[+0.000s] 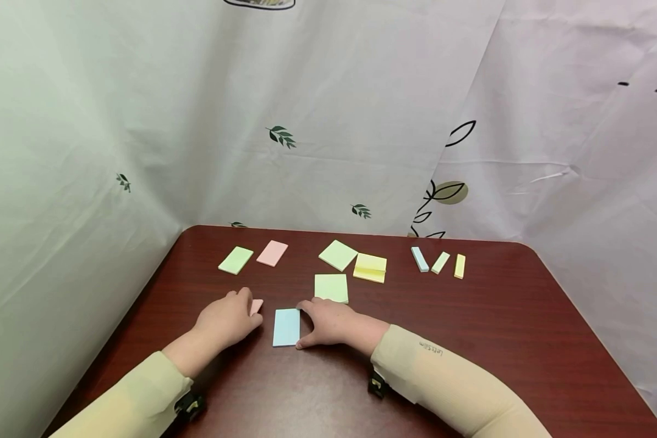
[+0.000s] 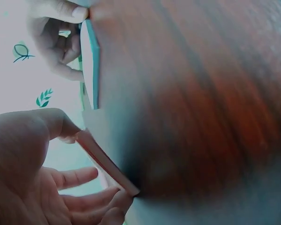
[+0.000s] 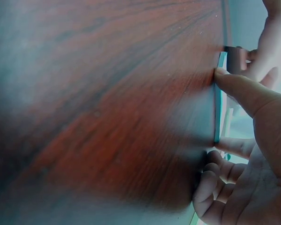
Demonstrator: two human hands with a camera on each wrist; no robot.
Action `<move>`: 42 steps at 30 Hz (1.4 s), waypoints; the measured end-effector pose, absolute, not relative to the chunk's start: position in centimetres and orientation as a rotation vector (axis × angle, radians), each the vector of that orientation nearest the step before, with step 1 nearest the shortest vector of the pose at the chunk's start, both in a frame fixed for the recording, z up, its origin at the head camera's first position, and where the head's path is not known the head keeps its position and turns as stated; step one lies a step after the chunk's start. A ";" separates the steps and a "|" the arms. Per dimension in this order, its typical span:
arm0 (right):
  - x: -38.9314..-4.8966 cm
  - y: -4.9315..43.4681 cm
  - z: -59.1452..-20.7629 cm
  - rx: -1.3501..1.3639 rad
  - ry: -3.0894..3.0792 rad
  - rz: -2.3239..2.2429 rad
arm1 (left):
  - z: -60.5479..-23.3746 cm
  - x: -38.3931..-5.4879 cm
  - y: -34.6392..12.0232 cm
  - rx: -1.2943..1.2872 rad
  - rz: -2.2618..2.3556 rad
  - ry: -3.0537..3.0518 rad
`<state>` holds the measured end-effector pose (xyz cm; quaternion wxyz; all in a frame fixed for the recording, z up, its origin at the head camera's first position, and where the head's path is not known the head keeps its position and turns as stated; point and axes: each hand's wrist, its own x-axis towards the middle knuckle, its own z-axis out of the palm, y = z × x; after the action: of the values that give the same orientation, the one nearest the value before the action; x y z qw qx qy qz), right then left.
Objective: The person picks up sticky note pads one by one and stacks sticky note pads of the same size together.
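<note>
My left hand (image 1: 224, 319) pinches a pink sticky note pad (image 1: 256, 306) between thumb and fingertips, and most of the pad is hidden behind the hand in the head view. Seen from the left wrist, this pink pad (image 2: 107, 164) slants, its lower edge at the tabletop. To the right, a light blue sticky note pad (image 1: 286, 327) lies on the table. My right hand (image 1: 328, 322) holds it at the right side, thumb at the near corner and index finger at the far one. A green square pad (image 1: 331, 288) lies just beyond that hand.
Farther back on the dark red table (image 1: 471, 347) are a green pad (image 1: 235, 260), a pink pad (image 1: 272, 253), another green square pad (image 1: 337, 255) and a yellow pad (image 1: 370, 267). Narrow blue (image 1: 420, 259), green (image 1: 440, 262) and yellow (image 1: 459, 266) strips lie at right. Patterned cloth (image 1: 317, 121) hangs behind.
</note>
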<state>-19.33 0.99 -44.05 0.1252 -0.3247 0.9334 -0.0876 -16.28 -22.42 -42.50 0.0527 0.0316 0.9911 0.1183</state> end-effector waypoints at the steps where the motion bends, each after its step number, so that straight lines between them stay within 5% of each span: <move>1: -19.3 1.0 -44.0 -0.947 2.719 -0.255 | -42.3 -16.2 -22.5 0.096 0.371 3.016; 42: -19.3 1.0 -44.0 -0.934 2.707 -0.256 | -41.3 -17.7 -24.7 0.067 0.659 2.942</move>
<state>-19.34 0.97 -44.04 0.1328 -0.3221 0.9332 -0.0882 -17.66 -24.66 -41.32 0.0631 0.0221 0.9736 0.2183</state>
